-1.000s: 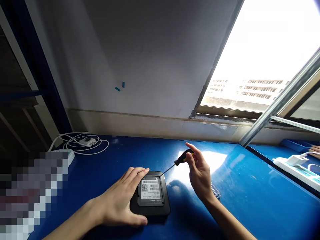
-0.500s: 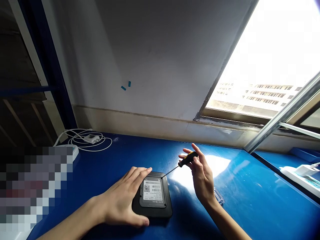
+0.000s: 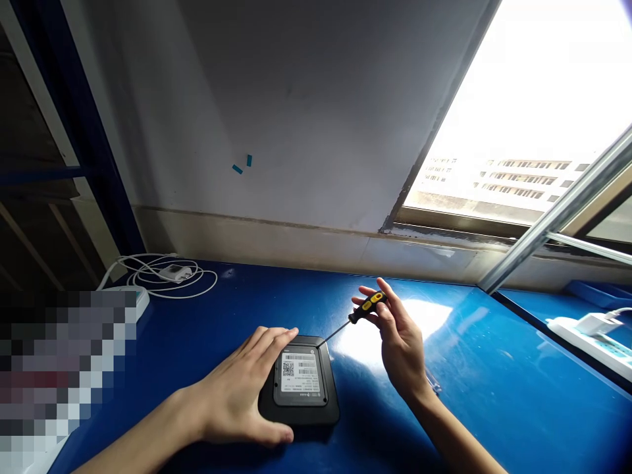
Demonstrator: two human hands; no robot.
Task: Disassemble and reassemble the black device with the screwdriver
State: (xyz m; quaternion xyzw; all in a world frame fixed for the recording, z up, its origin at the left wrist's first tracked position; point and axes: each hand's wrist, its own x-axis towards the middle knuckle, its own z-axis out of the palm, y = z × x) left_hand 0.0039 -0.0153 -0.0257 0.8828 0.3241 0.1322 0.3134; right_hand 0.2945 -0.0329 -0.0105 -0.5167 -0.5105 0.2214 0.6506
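Observation:
A black boxy device (image 3: 302, 415) lies on the blue tabletop, its labelled face up. A white sticker (image 3: 307, 384) with a QR code and barcodes covers the raised panel, and small dark screw holes show near the panel's corners. My left hand (image 3: 230, 398) grips the device from its left side, fingers over the far edge and thumb along the near edge. In my right hand (image 3: 402, 345) is a screwdriver (image 3: 368, 308) with a black and yellow handle, held tilted. Its thin shaft reaches down to the panel's far right corner.
Behind my right wrist lies a small clear object (image 3: 433, 382), partly hidden. A coiled white cable with an adapter (image 3: 175, 272) rests at the back left near a white power strip (image 3: 142, 301). Another power strip (image 3: 592, 342) is at the right, past a metal post (image 3: 523, 240).
The screwdriver handle has turned, so its yellow patches now face up. My right fingers have shifted slightly around it. The left hand still holds the device, and the view has moved a little.

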